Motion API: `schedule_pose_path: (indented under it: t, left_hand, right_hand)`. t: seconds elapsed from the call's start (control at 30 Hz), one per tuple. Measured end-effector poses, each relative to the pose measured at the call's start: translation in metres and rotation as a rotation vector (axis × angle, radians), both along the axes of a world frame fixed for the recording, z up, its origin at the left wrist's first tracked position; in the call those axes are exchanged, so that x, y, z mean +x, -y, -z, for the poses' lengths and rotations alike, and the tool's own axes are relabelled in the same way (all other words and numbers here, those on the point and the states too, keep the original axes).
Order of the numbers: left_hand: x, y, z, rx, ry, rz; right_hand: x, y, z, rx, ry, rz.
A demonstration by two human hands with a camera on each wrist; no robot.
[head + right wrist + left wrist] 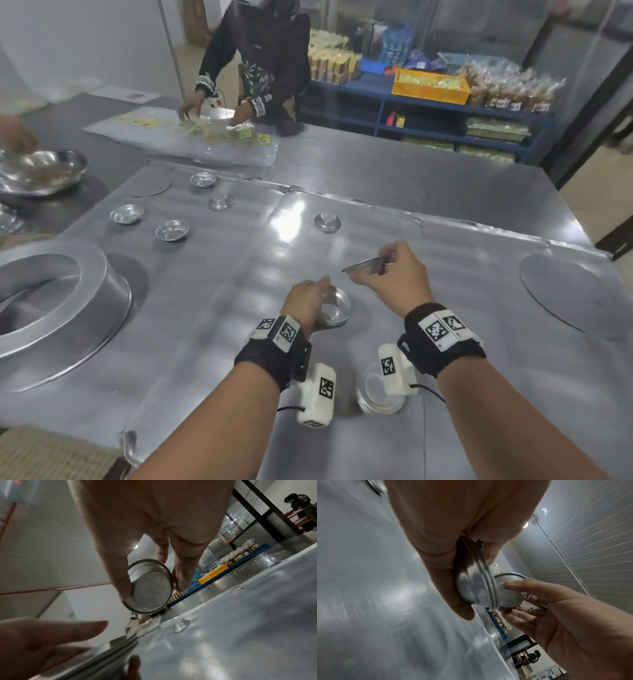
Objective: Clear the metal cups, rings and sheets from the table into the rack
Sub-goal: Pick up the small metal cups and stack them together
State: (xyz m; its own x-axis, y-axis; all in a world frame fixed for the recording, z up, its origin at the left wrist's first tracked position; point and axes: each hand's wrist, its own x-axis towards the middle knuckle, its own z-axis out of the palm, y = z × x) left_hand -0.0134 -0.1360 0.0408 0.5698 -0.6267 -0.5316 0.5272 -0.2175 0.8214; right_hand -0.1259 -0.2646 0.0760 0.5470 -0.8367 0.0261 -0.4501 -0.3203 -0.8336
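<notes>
My left hand [317, 294] grips a small stack of nested metal cups [335, 308], held on edge just above the table; the left wrist view shows the stack [476, 588] between thumb and fingers. My right hand [371, 270] pinches a single shallow metal cup [364, 265] by its rim a little above and to the right of the stack, and that cup [150, 586] faces the right wrist camera bottom first. Several loose cups lie farther back, among them an upside-down cup [327, 222] and an upright cup [172, 230]. Another cup stack [380, 394] stands under my right wrist.
A large metal ring [51, 298] stands at the left on the metal-covered table [239, 342]. Round sheets lie at the right [565, 294] and far left [150, 186]. A person [257, 68] works across the table. A blue shelf rack [411, 102] with packets stands behind.
</notes>
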Motion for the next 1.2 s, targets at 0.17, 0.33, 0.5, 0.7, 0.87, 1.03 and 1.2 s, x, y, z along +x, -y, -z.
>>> schedule_pose_path:
  t: [0.17, 0.33, 0.5, 0.7, 0.87, 1.03, 1.2]
  left_hand:
    - [0.026, -0.037, 0.003, -0.029, 0.002, 0.03]
    - [0.048, -0.07, 0.0, -0.019, -0.018, 0.063]
    - [0.061, -0.089, -0.007, -0.025, 0.024, 0.08]
    - [0.077, -0.096, 0.0, -0.02, 0.083, 0.001]
    - [0.096, -0.087, 0.012, -0.005, 0.093, -0.09]
    - [0.116, -0.069, 0.024, 0.043, 0.148, -0.135]
    - [0.127, -0.049, 0.035, 0.086, 0.182, -0.132]
  right_hand:
    - [0.014, -0.071, -0.002, 0.02, 0.107, -0.023]
    - [0.031, -0.118, 0.012, 0.084, 0.17, -0.07]
    - [0.048, -0.143, 0.026, 0.176, 0.218, -0.128]
    - [0.07, -0.141, 0.031, 0.317, 0.224, -0.266]
    - [0.089, -0.111, 0.037, 0.425, 0.081, -0.408]
    - [0.116, -0.075, 0.046, 0.287, -0.081, -0.445]
    - [0.149, -0.027, 0.062, 0.123, -0.276, -0.368]
